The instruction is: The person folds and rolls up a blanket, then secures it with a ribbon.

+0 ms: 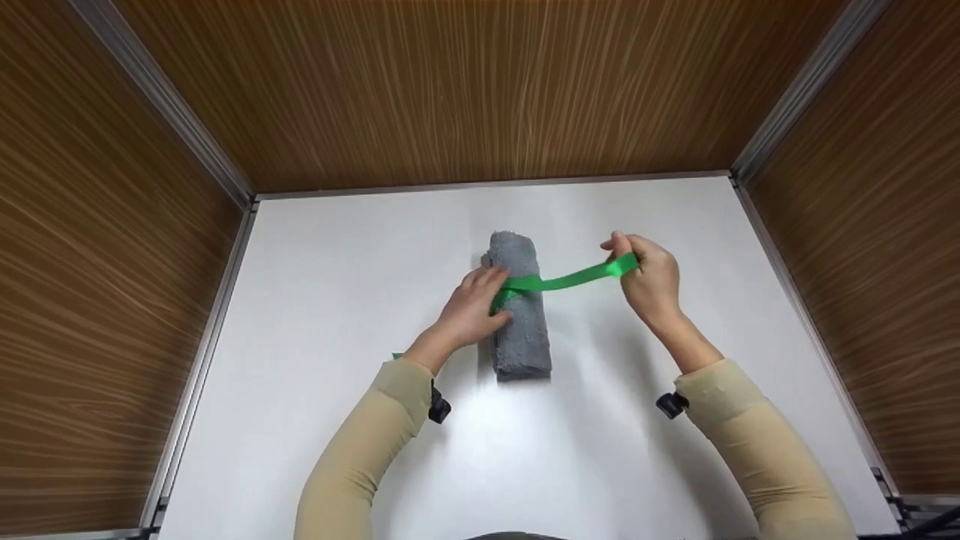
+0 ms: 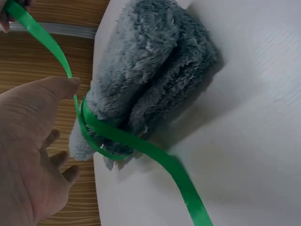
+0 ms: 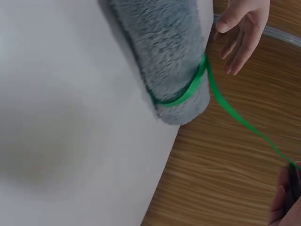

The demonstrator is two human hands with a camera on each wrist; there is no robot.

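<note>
A rolled grey towel (image 1: 521,345) lies on the white table, its length running away from me. A green ribbon (image 1: 562,282) is looped round its middle. My left hand (image 1: 480,300) rests on the towel's left side with relaxed fingers, its thumb touching the ribbon where it crosses the roll. In the left wrist view the left hand (image 2: 23,141) is spread beside the towel (image 2: 150,61), and the ribbon (image 2: 141,143) trails away over the table. My right hand (image 1: 649,281) pinches the ribbon's other end, held taut above the table to the right. The right wrist view shows the towel (image 3: 164,52) and ribbon (image 3: 235,113).
The white table top (image 1: 337,300) is boxed in by wood-grain walls (image 1: 112,300) at the left, back and right, with metal rails along the joints. A short tail of ribbon (image 1: 396,355) shows by my left forearm.
</note>
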